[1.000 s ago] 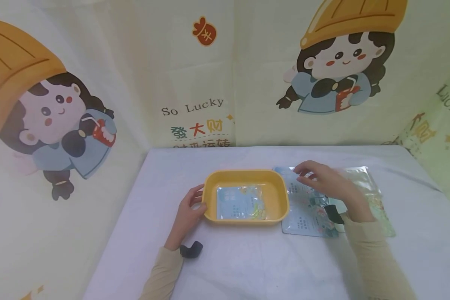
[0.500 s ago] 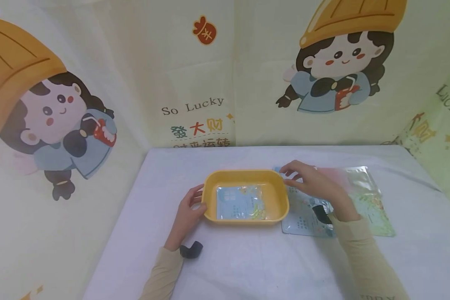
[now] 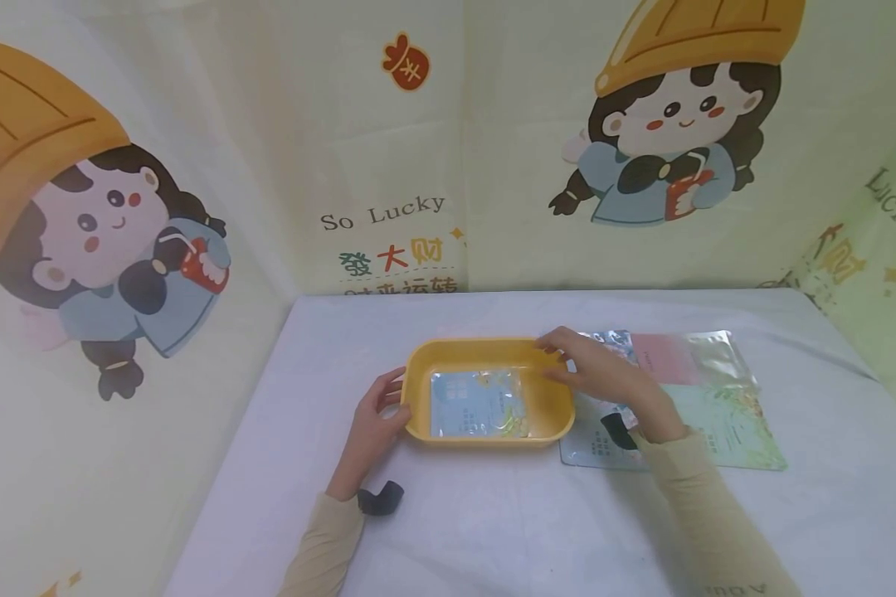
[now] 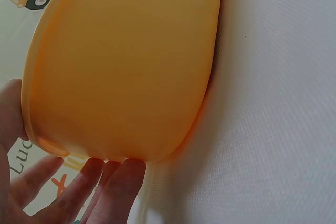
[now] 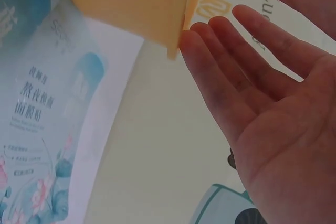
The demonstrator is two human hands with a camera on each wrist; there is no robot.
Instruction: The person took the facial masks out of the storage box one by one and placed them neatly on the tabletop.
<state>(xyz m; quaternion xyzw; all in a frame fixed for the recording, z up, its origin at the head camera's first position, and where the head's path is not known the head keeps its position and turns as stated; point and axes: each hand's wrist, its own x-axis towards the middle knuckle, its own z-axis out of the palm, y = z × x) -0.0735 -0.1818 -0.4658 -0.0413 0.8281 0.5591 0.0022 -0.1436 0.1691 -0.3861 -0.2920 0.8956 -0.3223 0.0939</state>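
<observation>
A yellow plastic tray (image 3: pixel 485 442) lies on the table with one pale-blue sheet mask packet (image 3: pixel 472 402) flat inside. My left hand (image 3: pixel 375 427) rests against its left end, straight fingers (image 4: pixel 119 192) touching the outer wall and the thumb near the rim. My right hand (image 3: pixel 597 369) reaches over the tray's right end, fingers extended, fingertips right at the rim. In the right wrist view its palm faces the camera with nothing in it. Beneath that hand, a larger blue sheet mask packet (image 3: pixel 586 452) lies partly hidden by my hand and wrist.
A green and pink packet (image 3: pixel 742 414) lies at the right, beside the blue packet. White cloth (image 3: pixel 478 522) covers the table. A printed curtain (image 3: pixel 508 166) stands close along the back and sides.
My right hand has moved left from above the packets to the tray's right rim, uncovering more of the green and pink packet. My left hand and the tray stay put.
</observation>
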